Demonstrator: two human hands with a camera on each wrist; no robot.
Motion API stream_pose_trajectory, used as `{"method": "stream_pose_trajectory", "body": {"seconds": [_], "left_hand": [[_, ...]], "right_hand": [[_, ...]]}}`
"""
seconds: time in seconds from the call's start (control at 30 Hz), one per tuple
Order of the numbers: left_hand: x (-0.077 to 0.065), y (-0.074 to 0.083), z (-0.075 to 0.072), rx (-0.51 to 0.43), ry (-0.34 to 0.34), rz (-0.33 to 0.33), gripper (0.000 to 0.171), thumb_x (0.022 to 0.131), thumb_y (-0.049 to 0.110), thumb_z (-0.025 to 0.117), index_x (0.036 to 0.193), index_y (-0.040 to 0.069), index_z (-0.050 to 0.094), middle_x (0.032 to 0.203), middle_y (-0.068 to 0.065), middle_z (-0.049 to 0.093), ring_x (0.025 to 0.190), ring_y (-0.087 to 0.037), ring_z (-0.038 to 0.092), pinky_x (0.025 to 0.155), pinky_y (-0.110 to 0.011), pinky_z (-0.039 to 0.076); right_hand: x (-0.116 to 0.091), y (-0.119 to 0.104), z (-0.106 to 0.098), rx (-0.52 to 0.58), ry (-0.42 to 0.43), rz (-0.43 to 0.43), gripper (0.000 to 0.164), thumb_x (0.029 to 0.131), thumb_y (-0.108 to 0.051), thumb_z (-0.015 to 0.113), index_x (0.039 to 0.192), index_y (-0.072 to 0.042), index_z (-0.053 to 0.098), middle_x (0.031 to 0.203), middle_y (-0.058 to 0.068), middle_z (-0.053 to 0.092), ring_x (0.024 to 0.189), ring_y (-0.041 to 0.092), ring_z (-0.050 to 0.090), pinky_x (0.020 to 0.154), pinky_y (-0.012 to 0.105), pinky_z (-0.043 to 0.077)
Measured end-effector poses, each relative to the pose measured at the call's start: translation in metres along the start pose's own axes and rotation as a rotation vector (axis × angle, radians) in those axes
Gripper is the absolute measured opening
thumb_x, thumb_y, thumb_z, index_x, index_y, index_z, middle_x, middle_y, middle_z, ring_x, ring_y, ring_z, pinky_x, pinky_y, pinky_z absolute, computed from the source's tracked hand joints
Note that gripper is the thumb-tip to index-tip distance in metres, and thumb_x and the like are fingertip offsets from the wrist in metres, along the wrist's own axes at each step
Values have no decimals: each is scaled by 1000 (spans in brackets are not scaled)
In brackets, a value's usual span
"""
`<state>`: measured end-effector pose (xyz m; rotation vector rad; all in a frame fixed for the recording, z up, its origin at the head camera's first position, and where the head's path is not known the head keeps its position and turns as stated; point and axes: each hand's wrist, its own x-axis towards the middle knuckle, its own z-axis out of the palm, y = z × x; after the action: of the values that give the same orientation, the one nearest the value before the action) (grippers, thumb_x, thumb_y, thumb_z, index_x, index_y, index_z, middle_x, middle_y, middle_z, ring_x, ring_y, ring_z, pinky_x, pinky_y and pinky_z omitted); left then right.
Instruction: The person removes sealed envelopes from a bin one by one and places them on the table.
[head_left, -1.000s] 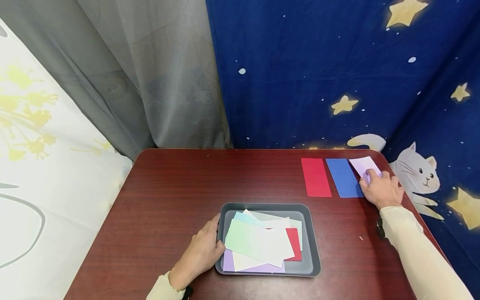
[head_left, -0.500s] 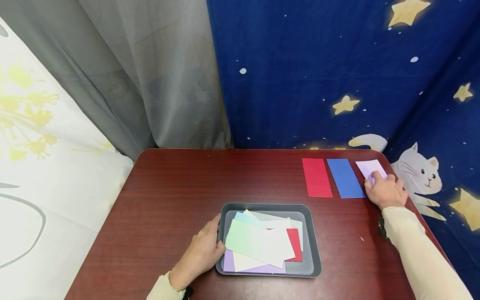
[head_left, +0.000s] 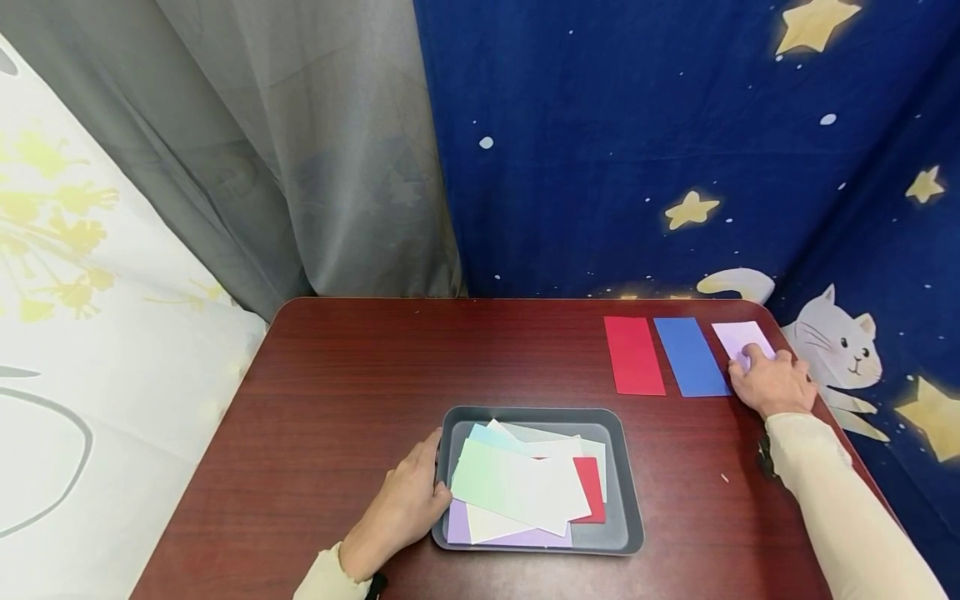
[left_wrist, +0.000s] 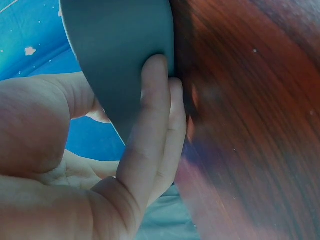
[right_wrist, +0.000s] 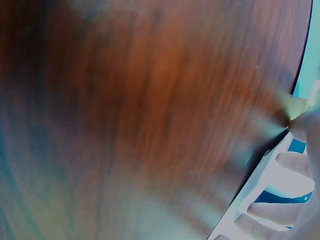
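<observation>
My left hand (head_left: 401,500) grips the left wall of a dark grey tray (head_left: 621,525). In the left wrist view, fingers (left_wrist: 155,110) lie along the outside of the tray wall (left_wrist: 110,45), with the thumb over at the rim side. Inside the tray is a loose pile of paper cards, a pale green one (head_left: 483,475) on top. At the table's far right corner, my right hand (head_left: 772,385) rests spread fingers on a lavender card (head_left: 738,335), whose near part is hidden under them. A blue card (head_left: 688,358) and a red card (head_left: 633,357) lie to its left.
The dark red-brown wooden table (head_left: 360,358) has its right edge just beyond the right hand. Behind it hang a grey curtain (head_left: 360,167) and a blue starry curtain (head_left: 570,183). A tiny pale scrap (head_left: 724,477) lies near the right sleeve.
The right hand has slid the lavender card a little to the right and straightened it, widening the gap to the blue card. Over the last half second, little moves. The left hand stays on the tray.
</observation>
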<state>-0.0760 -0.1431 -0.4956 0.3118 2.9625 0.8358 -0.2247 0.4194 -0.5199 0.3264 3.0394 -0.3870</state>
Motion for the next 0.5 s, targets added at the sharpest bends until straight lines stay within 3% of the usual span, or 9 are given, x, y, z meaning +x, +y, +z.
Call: {"method": "stream_pose_trajectory", "body": {"seconds": [0.27,0.5], "left_hand": [[0,0,1,4,5,9,71,81,9,61,148,0,39,128,-13,58,110,-25,59,85,-51,48],[-1,-1,0,7,3,6,72,80,9,60,148,-1,38,130,-13,57,110,-26,59,84,-50,48]], "right_hand": [[-3,-6,0,-7,16,0,61,101,-48,38,143,-5,34,126,43,23,111,65,23,80,78,27],[-6,-30,3,-45,92,-73,58,100,-48,42,142,-8,39,125,40,29,111,63,28,79,77,30]]}}
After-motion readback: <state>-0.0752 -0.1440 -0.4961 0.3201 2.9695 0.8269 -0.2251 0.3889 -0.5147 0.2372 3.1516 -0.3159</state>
